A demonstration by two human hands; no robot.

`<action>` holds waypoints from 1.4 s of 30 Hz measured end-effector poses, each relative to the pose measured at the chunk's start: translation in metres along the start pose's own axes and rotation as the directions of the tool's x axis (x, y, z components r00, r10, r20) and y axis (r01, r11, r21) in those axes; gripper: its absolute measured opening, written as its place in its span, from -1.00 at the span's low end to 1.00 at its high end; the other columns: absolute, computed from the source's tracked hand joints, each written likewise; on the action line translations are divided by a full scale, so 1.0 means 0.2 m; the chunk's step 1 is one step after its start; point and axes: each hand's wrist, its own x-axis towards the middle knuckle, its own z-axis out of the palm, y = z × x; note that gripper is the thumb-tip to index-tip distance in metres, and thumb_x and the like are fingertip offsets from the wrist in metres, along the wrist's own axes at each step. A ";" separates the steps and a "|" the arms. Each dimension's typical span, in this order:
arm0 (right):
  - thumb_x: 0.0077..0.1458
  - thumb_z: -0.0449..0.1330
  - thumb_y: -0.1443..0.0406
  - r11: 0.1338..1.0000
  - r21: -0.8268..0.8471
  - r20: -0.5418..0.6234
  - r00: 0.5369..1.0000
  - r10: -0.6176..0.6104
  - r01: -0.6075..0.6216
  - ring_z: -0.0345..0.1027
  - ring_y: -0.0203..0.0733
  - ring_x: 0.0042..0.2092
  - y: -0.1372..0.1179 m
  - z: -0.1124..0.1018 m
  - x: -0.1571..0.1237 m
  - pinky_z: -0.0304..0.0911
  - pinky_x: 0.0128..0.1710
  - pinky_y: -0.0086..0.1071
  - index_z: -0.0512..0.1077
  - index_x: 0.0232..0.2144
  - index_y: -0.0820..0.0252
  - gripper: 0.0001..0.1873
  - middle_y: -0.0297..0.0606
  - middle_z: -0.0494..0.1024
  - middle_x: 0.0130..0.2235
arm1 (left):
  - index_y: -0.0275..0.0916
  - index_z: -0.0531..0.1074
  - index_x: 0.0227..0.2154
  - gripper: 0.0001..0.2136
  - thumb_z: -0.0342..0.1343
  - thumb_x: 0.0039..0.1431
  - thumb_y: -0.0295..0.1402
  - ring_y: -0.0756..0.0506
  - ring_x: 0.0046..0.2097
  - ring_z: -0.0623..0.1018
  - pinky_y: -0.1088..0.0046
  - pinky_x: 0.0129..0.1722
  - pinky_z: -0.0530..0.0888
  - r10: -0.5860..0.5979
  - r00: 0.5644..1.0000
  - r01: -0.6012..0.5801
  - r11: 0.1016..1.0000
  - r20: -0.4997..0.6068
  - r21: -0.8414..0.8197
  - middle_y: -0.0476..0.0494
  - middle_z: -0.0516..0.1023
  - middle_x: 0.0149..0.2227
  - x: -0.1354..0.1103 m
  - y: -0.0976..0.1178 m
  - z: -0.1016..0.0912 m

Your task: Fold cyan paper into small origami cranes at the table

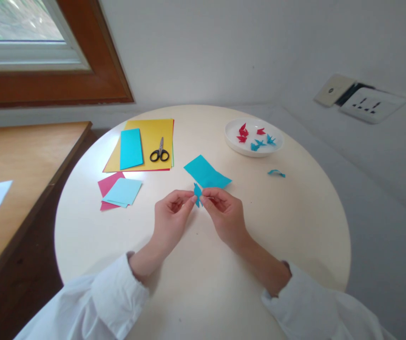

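Between my hands is a small folded piece of blue paper [197, 192], with pointed ends at top and bottom. My left hand [172, 215] pinches its left side between thumb and forefinger. From the other side, my right hand [227, 215] pinches its right edge the same way. Just beyond the fingertips a flat blue paper sheet [208, 172] lies on the table. Farther back to the right, a white dish [250, 152] holds several small folded red and blue paper figures [259, 143].
On the round white table [288, 226], black-handled scissors [159, 153] and a blue paper [131, 148] lie on yellow sheets [155, 130]. Nearer are pale blue squares [123, 191] over pink paper [107, 185]. A curled blue strip [276, 173] lies right. A wooden desk [29, 156] stands left.
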 end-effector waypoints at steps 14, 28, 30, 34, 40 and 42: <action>-0.21 0.30 0.24 0.972 0.146 0.018 0.982 0.186 -0.186 0.33 -0.31 -0.43 0.02 0.00 0.03 0.28 -0.34 -0.37 0.45 -0.53 0.18 -0.84 -0.38 0.48 -0.50 | -0.28 0.47 -0.57 -0.89 0.27 -0.19 -0.39 0.02 -0.45 0.44 0.50 -0.42 0.38 -0.072 0.996 0.075 0.995 0.047 -0.061 -0.03 0.51 -0.53 0.01 0.01 0.01; -0.23 0.31 0.25 0.956 0.193 0.022 0.975 0.223 -0.223 0.32 -0.34 -0.43 0.04 0.00 0.03 0.27 -0.33 -0.39 0.47 -0.53 0.19 -0.85 -0.39 0.49 -0.50 | -0.27 0.42 -0.56 -0.93 0.20 -0.13 -0.42 0.04 -0.50 0.38 0.54 -0.51 0.31 -0.031 0.998 0.032 1.000 0.051 -0.001 0.01 0.44 -0.57 0.00 0.02 0.01; -0.25 0.31 0.25 0.953 0.191 0.012 0.972 0.235 -0.233 0.33 -0.33 -0.44 0.03 0.00 0.03 0.28 -0.34 -0.39 0.46 -0.54 0.19 -0.85 -0.38 0.50 -0.51 | -0.27 0.41 -0.56 -0.94 0.19 -0.13 -0.43 0.05 -0.51 0.36 0.55 -0.53 0.30 -0.010 0.999 0.010 1.000 0.053 -0.003 0.02 0.43 -0.57 0.00 0.02 0.01; -0.26 0.29 0.26 0.963 0.157 -0.023 0.974 0.224 -0.218 0.35 -0.29 -0.41 0.01 0.01 0.03 0.30 -0.33 -0.37 0.45 -0.55 0.18 -0.85 -0.36 0.51 -0.50 | -0.26 0.43 -0.57 -0.97 0.18 -0.13 -0.46 0.02 -0.47 0.42 0.53 -0.48 0.35 0.016 0.999 -0.017 1.000 0.052 0.018 -0.01 0.47 -0.56 0.01 0.02 0.01; -0.23 0.26 0.24 0.979 0.082 -0.058 0.980 0.192 -0.187 0.38 -0.25 -0.39 -0.01 0.02 0.03 0.32 -0.33 -0.35 0.44 -0.55 0.18 -0.86 -0.34 0.51 -0.50 | -0.27 0.49 -0.54 -0.94 0.21 -0.14 -0.41 -0.02 -0.45 0.47 0.47 -0.43 0.40 -0.048 0.998 0.047 0.999 0.037 0.026 -0.05 0.52 -0.54 0.00 0.02 0.02; -0.22 0.25 0.24 0.983 0.065 -0.071 0.982 0.174 -0.169 0.38 -0.26 -0.39 0.00 0.02 0.03 0.33 -0.34 -0.35 0.43 -0.55 0.19 -0.86 -0.34 0.51 -0.50 | -0.28 0.50 -0.52 -0.91 0.23 -0.15 -0.38 -0.02 -0.45 0.47 0.47 -0.43 0.40 -0.065 0.997 0.064 0.998 0.040 0.011 -0.06 0.53 -0.53 0.01 0.01 0.02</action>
